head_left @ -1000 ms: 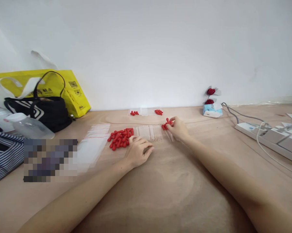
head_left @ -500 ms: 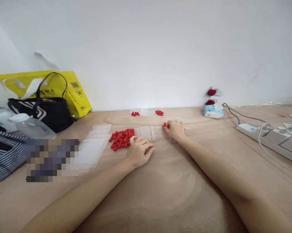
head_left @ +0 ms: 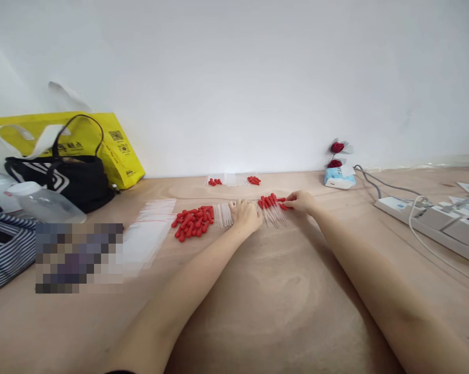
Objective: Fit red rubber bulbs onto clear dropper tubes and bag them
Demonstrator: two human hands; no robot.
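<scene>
My left hand (head_left: 248, 215) rests over a row of thin clear tubes (head_left: 222, 215), its fingers curled down onto them; the fingertips are partly hidden. My right hand (head_left: 302, 201) is at the right end of a group of droppers, with thumb and fingers closed on a red rubber bulb (head_left: 283, 205). Beside it lie several droppers, red bulbs (head_left: 267, 200) on top and clear tubes (head_left: 275, 215) pointing toward me. A heap of loose red bulbs (head_left: 192, 222) sits left of the tube row.
Clear zip bags (head_left: 152, 234) lie on the left. Near the wall are bagged tubes and bulbs (head_left: 253, 180). Yellow bag (head_left: 129, 150), black bag (head_left: 82, 182) and plastic bottle (head_left: 49, 202) stand far left; tissue pack (head_left: 339, 177) and power strip (head_left: 413, 218) are right.
My left hand has moved right from the bulb heap onto the clear tubes. My right hand has shifted right, uncovering the droppers with red bulbs. The view has turned slightly.
</scene>
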